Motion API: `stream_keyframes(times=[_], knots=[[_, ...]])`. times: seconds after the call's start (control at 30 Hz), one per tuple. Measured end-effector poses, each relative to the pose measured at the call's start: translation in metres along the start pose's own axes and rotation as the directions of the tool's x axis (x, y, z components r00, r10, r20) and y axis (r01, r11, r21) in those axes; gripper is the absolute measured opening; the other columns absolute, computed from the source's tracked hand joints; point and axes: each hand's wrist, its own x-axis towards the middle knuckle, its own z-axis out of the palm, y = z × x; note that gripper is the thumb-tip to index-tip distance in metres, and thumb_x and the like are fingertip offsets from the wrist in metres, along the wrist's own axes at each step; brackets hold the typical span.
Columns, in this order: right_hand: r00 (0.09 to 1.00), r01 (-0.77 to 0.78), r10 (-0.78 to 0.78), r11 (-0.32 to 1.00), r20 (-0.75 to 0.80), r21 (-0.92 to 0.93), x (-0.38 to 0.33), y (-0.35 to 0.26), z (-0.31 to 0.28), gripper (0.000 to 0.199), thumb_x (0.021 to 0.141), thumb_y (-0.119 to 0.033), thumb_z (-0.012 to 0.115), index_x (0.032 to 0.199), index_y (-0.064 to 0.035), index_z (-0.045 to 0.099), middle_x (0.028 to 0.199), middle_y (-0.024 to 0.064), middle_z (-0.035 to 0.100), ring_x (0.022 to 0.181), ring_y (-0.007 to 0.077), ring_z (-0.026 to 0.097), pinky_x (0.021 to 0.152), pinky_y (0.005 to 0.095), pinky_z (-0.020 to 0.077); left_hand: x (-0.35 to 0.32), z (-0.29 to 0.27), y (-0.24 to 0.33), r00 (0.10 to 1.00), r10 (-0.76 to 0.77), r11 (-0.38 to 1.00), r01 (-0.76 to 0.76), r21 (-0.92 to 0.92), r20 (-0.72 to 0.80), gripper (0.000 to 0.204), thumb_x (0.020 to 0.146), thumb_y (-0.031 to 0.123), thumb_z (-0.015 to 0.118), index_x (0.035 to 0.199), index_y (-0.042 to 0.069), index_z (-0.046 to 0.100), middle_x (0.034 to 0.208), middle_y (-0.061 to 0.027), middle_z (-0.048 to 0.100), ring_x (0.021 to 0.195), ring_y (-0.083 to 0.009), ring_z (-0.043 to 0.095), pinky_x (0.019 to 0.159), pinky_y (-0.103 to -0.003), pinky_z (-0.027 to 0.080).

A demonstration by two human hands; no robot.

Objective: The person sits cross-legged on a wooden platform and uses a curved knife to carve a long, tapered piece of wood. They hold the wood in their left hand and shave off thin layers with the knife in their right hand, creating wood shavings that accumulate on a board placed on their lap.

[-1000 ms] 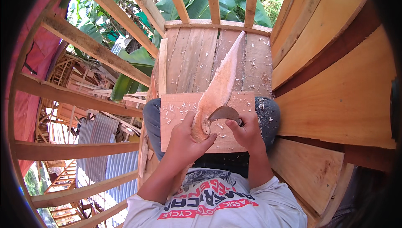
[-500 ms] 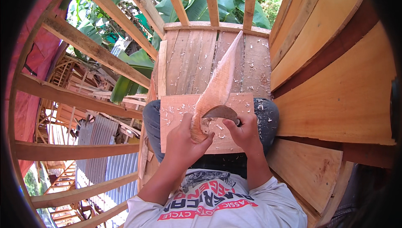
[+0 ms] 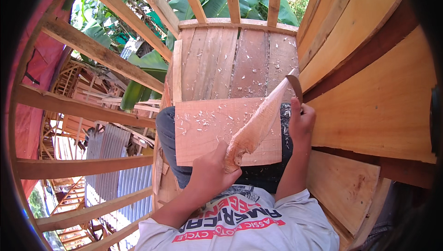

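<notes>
My left hand (image 3: pixel 210 172) grips the near end of a long tapered piece of pale wood (image 3: pixel 258 124). The piece lies slanted across a flat wooden board (image 3: pixel 203 131) that rests on my lap, its thin tip pointing up and right. My right hand (image 3: pixel 301 121) holds the handle of a curved dark blade (image 3: pixel 295 85), whose edge meets the thin far tip of the piece. Wood shavings lie scattered over the board and on my dark trousers (image 3: pixel 168 122).
I sit on a raised plank floor (image 3: pixel 230 62) littered with shavings. A slatted wooden railing (image 3: pixel 87 108) runs along the left, with a drop to roofs and timber frames below. Broad planks (image 3: pixel 369 103) form a wall on the right. Banana leaves stand beyond.
The tapered piece has swung from nearly upright to slanting right. My right hand has moved with the blade from the piece's lower middle out to its far tip.
</notes>
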Motion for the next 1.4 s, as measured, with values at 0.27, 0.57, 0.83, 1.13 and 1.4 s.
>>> stream_keyframes(times=[0.27, 0.57, 0.83, 1.13, 1.4], knots=[[0.887, 0.173, -0.178, 0.984, 0.426, 0.051, -0.038, -0.035, 0.020, 0.050, 0.080, -0.042, 0.071, 0.063, 0.0042, 0.059, 0.048, 0.0169, 0.044, 0.042, 0.0225, 0.047, 0.046, 0.0368, 0.0370, 0.020, -0.014, -0.019, 0.982, -0.102, 0.995, 0.102, -0.007, -0.159, 0.046, 0.070, 0.023, 0.075, 0.101, 0.002, 0.049, 0.073, -0.0204, 0.062, 0.070, -0.0405, 0.063, 0.059, -0.044, 0.050], [0.875, 0.203, -0.165, 0.979, 0.456, -0.034, -0.047, -0.047, 0.027, 0.038, 0.074, -0.038, 0.077, 0.076, -0.0003, 0.070, 0.051, 0.0151, 0.053, 0.044, 0.0232, 0.052, 0.046, 0.0321, 0.0391, 0.022, -0.017, -0.009, 0.987, -0.083, 0.995, 0.075, -0.063, -0.139, 0.050, 0.069, 0.022, 0.077, 0.105, 0.001, 0.049, 0.078, -0.0217, 0.063, 0.075, -0.0404, 0.064, 0.063, -0.043, 0.051], [0.999, -0.034, 0.032, 0.992, 0.017, 0.121, 0.008, 0.014, -0.001, 0.063, 0.088, -0.050, 0.063, 0.056, 0.0011, 0.043, 0.046, 0.0033, 0.032, 0.049, 0.0096, 0.032, 0.045, 0.0366, 0.0287, 0.004, -0.022, 0.003, 0.997, -0.055, 0.998, 0.055, -0.005, 0.052, 0.048, 0.068, 0.018, 0.075, 0.103, 0.000, 0.049, 0.077, -0.0219, 0.063, 0.076, -0.0413, 0.064, 0.063, -0.044, 0.050], [0.848, 0.086, -0.170, 0.979, 0.502, 0.186, -0.056, -0.037, 0.046, 0.053, 0.080, -0.046, 0.070, 0.063, 0.0031, 0.063, 0.046, 0.0176, 0.047, 0.043, 0.0285, 0.053, 0.044, 0.0382, 0.0379, 0.020, -0.031, -0.023, 0.975, -0.144, 0.986, 0.127, -0.112, -0.170, 0.046, 0.070, 0.019, 0.074, 0.101, -0.003, 0.049, 0.078, -0.0219, 0.064, 0.075, -0.0408, 0.064, 0.062, -0.041, 0.051], [0.900, 0.213, -0.173, 0.975, 0.400, -0.057, -0.051, -0.044, 0.034, 0.052, 0.072, -0.055, 0.074, 0.071, -0.0032, 0.072, 0.048, 0.0139, 0.053, 0.045, 0.0310, 0.056, 0.046, 0.0383, 0.0431, 0.022, -0.025, -0.012, 0.983, -0.123, 0.990, 0.111, -0.092, -0.134, 0.049, 0.069, 0.015, 0.073, 0.107, -0.003, 0.049, 0.079, -0.0186, 0.065, 0.076, -0.0322, 0.068, 0.066, -0.036, 0.052]])
